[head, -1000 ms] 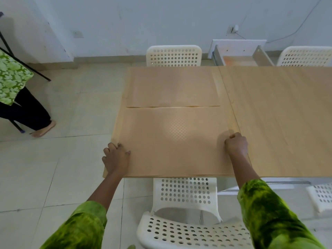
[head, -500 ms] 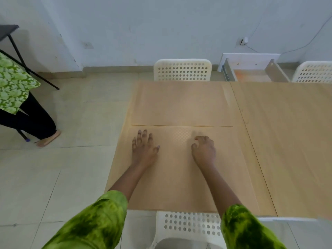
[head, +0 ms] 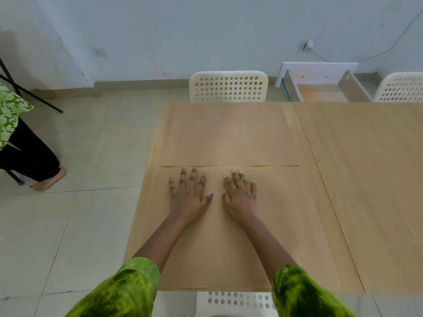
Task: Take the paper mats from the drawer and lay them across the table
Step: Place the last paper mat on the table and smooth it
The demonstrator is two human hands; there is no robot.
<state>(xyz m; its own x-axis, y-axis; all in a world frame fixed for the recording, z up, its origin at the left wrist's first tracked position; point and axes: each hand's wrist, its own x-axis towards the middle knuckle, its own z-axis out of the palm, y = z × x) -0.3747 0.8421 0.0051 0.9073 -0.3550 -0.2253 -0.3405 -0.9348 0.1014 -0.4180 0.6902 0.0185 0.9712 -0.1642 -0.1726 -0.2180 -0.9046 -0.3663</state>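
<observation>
The left hand (head: 188, 197) and right hand (head: 240, 197) lie flat, fingers released and spread, pressing on the near paper mat (head: 219, 248), which touches the far paper mat (head: 229, 136) on the left part of the counter (head: 370, 179). I judge this as smoothing. The next move probably needs another mat from the open drawer (head: 320, 92).

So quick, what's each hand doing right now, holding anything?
Left hand: open, fingers spread, flat on the near paper mat, holding nothing.
Right hand: open, palm down on the same mat, holding nothing.
</observation>
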